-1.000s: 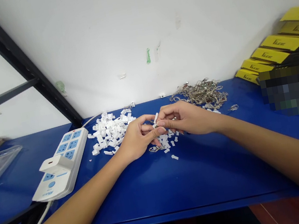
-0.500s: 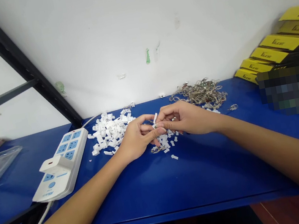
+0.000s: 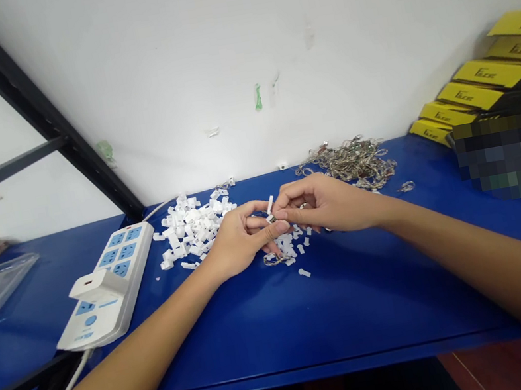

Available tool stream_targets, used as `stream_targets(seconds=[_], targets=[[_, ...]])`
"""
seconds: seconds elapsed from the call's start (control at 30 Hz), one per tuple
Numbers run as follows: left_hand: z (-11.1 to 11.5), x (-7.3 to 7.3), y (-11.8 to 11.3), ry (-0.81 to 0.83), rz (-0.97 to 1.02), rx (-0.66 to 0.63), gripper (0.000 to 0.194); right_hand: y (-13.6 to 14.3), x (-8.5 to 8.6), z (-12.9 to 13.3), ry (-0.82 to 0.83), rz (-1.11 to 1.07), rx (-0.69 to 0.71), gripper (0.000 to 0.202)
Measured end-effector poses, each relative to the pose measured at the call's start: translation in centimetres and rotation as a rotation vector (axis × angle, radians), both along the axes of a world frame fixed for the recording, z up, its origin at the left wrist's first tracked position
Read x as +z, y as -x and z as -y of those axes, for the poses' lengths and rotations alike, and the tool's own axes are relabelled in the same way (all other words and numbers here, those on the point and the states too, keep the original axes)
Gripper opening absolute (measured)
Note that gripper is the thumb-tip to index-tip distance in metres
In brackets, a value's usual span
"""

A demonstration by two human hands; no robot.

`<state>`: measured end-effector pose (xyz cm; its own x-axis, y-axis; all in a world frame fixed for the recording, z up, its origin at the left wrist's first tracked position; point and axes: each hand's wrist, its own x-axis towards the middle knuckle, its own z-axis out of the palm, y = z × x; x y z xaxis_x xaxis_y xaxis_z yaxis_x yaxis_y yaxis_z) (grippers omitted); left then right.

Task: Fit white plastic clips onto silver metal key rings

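Note:
Between my two hands is a small white plastic case (image 3: 271, 218) with a flap standing up from it and something dark inside. My left hand (image 3: 239, 242) pinches it between thumb and fingers. From the right, my right hand (image 3: 325, 205) closes its thumb and index finger on the same case; its other fingers are curled. A thin wire loop (image 3: 274, 260) hangs just below my left fingers. Under the hands lie small flat white pieces (image 3: 290, 247), partly hidden. A heap of white plastic cases (image 3: 192, 224) is beside my left hand.
A tangled pile of thin wires (image 3: 356, 164) lies behind my right hand. On the left are a white power strip (image 3: 133, 247) with a plugged-in adapter (image 3: 98, 287) and a black shelf frame (image 3: 37, 113). Yellow boxes (image 3: 486, 74) are stacked at right on the blue table (image 3: 314, 327).
My right fingertips have shifted slightly, and more of the case with its dark inside shows between my hands. Both hands otherwise stay in nearly the same place.

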<state>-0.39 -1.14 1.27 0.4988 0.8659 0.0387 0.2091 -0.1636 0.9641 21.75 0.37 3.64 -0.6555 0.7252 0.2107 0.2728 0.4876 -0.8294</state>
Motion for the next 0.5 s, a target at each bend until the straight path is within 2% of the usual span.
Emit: stream_targets(seconds=[0.5], targets=[[-0.08, -0.18, 0.08, 0.033, 0.021, -0.050, 0.057, -0.10, 0.03, -0.05, -0.001, 0.007, 0.020, 0.024]])
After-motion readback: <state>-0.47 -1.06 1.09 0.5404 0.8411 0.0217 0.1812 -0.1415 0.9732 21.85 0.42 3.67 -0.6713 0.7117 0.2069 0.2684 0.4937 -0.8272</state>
